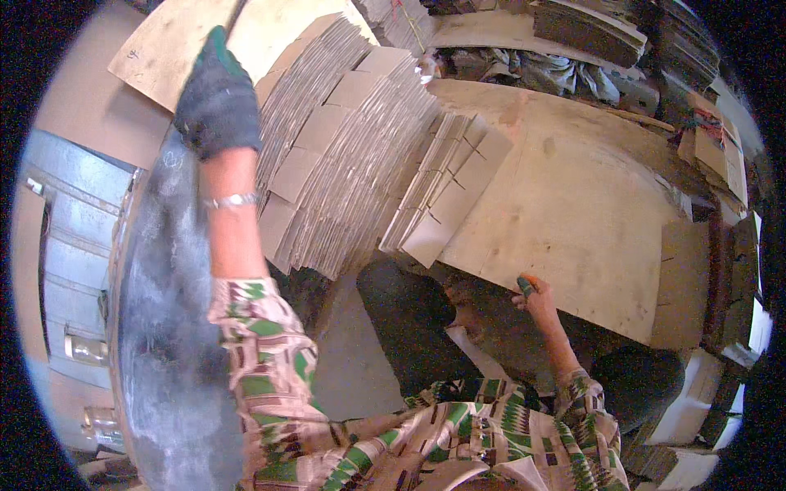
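My left hand [218,102], in a dark glove with green on it, reaches to the far left. Its fingers are closed at the lower end of a thin dark rod [235,16], over a pale wooden board [164,49]. Right beside it stand tall, tightly packed rows of flat brown cardboard [352,155]. A smaller cardboard bundle [442,188] with dark ties leans at their right end. My right hand [536,299], with green and orange coverings on its fingertips, is curled by the near edge of a large plywood sheet [565,213]. What it pinches, if anything, is too small to make out.
A worn blue-grey surface [168,327] curves along my left side. Further left are pale blue metal panels [78,229]. More stacked cardboard [589,33] lies at the back, and cardboard sheets [684,278] stand at the right. My knees are under the plywood's near edge.
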Tool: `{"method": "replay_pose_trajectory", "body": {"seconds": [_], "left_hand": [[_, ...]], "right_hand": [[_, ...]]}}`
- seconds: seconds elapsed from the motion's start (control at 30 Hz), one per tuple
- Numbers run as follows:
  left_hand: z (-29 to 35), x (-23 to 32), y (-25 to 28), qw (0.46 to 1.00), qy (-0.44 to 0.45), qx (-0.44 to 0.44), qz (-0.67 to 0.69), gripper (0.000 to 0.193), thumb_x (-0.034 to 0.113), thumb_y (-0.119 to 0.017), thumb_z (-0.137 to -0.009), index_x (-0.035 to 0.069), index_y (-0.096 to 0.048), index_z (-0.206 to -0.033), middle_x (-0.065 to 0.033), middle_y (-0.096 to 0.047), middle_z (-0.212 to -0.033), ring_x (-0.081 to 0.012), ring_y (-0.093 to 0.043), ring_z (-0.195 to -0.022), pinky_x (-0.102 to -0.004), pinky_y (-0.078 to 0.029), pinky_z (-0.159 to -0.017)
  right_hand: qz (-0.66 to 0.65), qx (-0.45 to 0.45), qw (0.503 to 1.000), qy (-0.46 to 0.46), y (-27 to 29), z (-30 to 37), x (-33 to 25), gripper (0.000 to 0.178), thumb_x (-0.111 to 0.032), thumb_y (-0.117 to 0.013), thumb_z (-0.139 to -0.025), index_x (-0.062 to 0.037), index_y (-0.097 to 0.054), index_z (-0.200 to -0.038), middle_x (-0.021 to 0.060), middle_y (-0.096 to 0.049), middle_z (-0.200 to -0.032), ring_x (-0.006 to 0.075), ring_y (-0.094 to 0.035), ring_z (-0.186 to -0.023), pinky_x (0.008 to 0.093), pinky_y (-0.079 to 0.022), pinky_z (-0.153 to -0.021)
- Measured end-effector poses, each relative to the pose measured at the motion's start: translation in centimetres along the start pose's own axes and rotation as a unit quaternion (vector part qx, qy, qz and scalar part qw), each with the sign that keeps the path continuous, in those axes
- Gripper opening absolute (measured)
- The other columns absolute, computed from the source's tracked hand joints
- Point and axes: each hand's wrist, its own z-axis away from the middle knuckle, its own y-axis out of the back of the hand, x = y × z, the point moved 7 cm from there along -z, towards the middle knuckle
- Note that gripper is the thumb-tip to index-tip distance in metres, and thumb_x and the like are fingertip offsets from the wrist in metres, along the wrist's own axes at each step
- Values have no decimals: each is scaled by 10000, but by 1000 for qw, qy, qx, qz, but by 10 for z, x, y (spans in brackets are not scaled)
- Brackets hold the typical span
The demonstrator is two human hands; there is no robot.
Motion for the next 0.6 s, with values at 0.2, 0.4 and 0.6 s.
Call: {"method": "replay_pose_trajectory", "body": {"seconds": [0.2, 0.4, 0.6], "left_hand": [[112, -158, -192, 890, 12, -430, -151, 506, 399, -468, -995, 139, -533, -1424, -177, -590, -1372, -375, -568, -1262, -531, -441, -1044], [135, -95, -220, 896, 55, -428, -106, 829, 652, -480, -933, 96, -369, -1538, -161, -370, -1588, -356, -304, -1482, -538, -250, -1191], [258, 86, -110, 939, -80, -330, 46, 988, 769, -499, -849, 59, -382, -1527, -167, -397, -1569, -413, -248, -1490, -610, -118, -1206]], "right_hand": [[85, -23, 996, -15, -8, 32, 48, 325, -102, -560, -1006, -15, -597, -1318, 103, -719, -957, 132, -667, -667, 265, -504, -534], [225, 110, 968, 30, 63, 49, -2, 377, -16, -646, -873, -34, -655, -1249, 160, -723, -1083, 306, -687, -1006, 380, -546, -892], [617, 283, 727, 106, 149, 85, -108, 761, -176, -747, -835, -86, -391, -1503, 249, -567, -1365, 398, -574, -1230, 455, -490, -1011]]}}
